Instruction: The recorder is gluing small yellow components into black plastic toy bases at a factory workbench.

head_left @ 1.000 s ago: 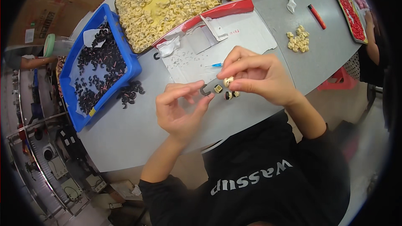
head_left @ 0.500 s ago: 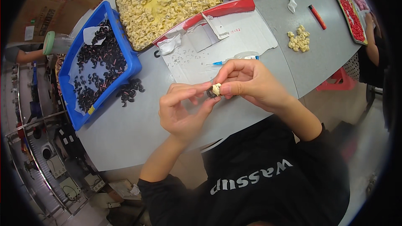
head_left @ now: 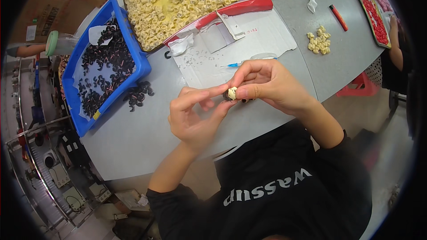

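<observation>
Near the table's middle, a small cream-coloured piece with a dark curved part [head_left: 231,93] is pinched between both hands. My left hand [head_left: 195,115] holds its dark side between thumb and index fingertips, the other fingers loosely curled. From the other side, my right hand [head_left: 275,84] grips the cream part with thumb and index finger. Just beyond the hands, a clear syringe with a blue needle tip [head_left: 232,65] lies on a white cardboard sheet [head_left: 273,35]. Under my right hand, small dark-and-cream bits partly show on the table.
At left stands a blue tray [head_left: 144,64] of black curved pieces, with a loose pile [head_left: 138,95] beside it. Behind is a tray of cream pieces [head_left: 151,22]. To the right lie more cream pieces [head_left: 319,41] and a red tube [head_left: 339,18]. Another person's arm [head_left: 395,53] shows far right.
Both hands keep their pinch on the small piece, which has shifted very slightly. The surrounding scene moves a few pixels with the view.
</observation>
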Tool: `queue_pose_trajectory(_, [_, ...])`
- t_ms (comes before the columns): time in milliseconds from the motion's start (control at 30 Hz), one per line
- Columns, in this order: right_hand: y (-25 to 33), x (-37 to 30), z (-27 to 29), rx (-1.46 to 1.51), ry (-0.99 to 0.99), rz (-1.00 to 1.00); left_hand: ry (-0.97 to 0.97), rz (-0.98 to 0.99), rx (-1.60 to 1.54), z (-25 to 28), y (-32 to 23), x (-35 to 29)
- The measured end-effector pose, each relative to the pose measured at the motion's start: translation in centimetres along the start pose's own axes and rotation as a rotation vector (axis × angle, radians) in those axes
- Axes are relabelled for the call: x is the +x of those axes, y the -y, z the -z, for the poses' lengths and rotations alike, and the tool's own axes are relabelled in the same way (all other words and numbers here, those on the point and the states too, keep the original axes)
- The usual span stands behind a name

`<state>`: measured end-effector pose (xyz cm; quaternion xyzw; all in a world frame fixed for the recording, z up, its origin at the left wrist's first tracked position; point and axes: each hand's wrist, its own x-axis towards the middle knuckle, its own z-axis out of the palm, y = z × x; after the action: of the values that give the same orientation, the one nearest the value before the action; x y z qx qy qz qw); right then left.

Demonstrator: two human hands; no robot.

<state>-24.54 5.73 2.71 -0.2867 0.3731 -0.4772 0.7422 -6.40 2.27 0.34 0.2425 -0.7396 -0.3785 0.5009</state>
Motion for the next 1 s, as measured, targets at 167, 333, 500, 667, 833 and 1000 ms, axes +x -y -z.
queue_pose_trajectory(167, [0.1,0.0,0.0,-0.080,-0.002,0.011,0.004,0.001,0.043,0.0,-0.1,-0.1])
queue_pose_trajectory(333, [-0.6,0.1,-0.2,0.062,0.064,0.004,0.003,-0.047,0.009,-0.1,0.0,0.1])
queue_pose_trajectory(500, [-1.0,-0.1,-0.3,0.176,0.077,0.018,0.000,-0.076,-0.017,0.0,-0.1,0.0])
queue_pose_trajectory(667, [-1.5,0.3,-0.4,0.263,0.051,0.044,-0.004,-0.063,-0.048,0.0,0.0,0.0])
queue_pose_trajectory(833, [-1.5,0.2,-0.6,0.244,0.044,0.036,-0.006,-0.050,-0.074,0.0,-0.2,0.0])
queue_pose_trajectory(1000, [-1.5,0.1,-0.5,0.260,0.046,0.025,0.009,-0.052,-0.090,0.0,-0.2,-0.2])
